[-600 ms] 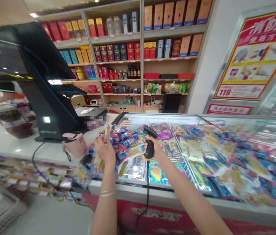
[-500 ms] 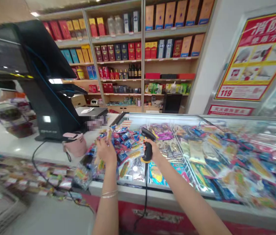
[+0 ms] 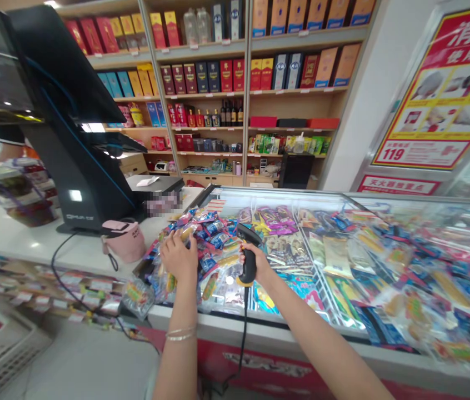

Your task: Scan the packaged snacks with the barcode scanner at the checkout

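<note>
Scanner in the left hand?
No, the corded barcode scanner is gripped in the right hand, while the left hand is on the snack packets.

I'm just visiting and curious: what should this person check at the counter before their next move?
1. Right hand grip on the handheld barcode scanner: ok, the fingers wrap the handle.
2. Scanner cord: ok, it hangs over the counter front with no visible snag.
3. Left hand on the snack packets: cannot tell whether it holds one or several, as the fingers hide them.
4. Barcode on the packets: cannot tell, none is readable.
5. Pink bag: ok, it sits apart from both hands.
</note>
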Available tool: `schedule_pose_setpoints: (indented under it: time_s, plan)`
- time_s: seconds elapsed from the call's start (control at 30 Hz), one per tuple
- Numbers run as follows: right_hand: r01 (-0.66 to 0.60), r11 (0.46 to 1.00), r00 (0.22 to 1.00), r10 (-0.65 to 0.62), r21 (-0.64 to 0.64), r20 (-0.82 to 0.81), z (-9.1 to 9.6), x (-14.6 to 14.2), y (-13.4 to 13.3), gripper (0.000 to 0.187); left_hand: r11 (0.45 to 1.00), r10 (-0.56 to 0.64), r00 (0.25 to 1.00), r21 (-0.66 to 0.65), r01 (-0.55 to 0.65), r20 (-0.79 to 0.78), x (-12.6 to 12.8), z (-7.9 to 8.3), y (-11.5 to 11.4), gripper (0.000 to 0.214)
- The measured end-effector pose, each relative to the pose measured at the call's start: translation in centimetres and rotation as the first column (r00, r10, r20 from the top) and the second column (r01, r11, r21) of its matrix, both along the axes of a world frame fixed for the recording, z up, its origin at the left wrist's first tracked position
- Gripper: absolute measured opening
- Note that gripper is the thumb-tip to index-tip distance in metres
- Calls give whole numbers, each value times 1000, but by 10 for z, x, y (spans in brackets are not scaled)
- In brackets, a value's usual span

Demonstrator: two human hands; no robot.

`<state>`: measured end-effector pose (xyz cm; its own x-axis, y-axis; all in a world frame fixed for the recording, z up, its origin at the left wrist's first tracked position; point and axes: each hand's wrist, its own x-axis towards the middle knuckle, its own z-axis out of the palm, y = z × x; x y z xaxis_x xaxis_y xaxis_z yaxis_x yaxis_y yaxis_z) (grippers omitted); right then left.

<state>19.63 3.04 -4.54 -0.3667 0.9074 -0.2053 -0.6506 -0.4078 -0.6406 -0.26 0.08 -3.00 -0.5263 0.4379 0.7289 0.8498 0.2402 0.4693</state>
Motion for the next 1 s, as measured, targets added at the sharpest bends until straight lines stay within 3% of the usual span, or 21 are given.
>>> schedule_pose_setpoints:
  time_s: [0.37, 1.0]
  plan:
    - [5, 1000, 1000, -5, -17, -3, 2, -1, -1, 16, 996, 70, 997, 52, -71, 30, 5, -2, -1, 52]
    - [4, 1000, 999, -4, -4, -35, 3, -1, -2, 16, 996, 76, 994, 48, -79, 74, 6, 1, -5, 51]
